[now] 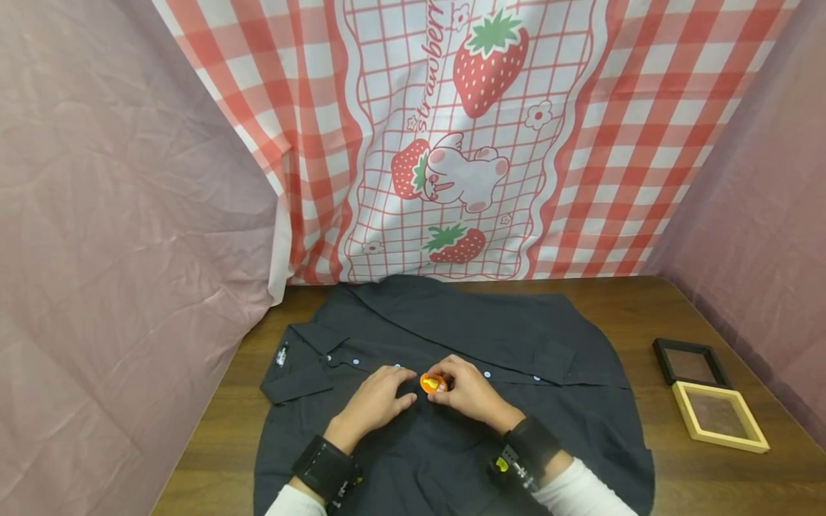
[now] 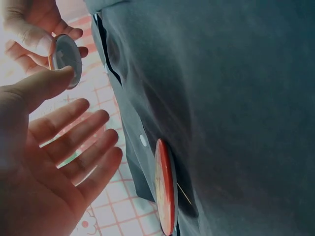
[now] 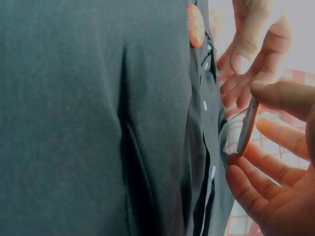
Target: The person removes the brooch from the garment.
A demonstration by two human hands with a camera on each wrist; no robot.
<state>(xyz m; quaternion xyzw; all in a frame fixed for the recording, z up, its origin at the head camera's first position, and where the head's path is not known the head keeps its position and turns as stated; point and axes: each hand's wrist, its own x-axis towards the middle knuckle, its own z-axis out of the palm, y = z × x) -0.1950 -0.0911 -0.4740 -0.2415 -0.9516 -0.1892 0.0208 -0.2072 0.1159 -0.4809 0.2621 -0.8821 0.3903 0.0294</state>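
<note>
An orange round pin badge with a yellow picture is pinched between the thumb and fingers of my right hand. Its grey back and thin pin show in the left wrist view. My left hand is close by on the left, fingers spread and relaxed; its thumb overlaps the badge in the left wrist view. Below both hands lies a dark button-up shirt, collar to the left. A second badge sits at the shirt front with its pin sticking out; in the head view it is hidden.
A black frame and a pale yellow frame lie on the wooden table at the right. Behind hangs a red-checked strawberry cloth. Pinkish drapes stand on both sides.
</note>
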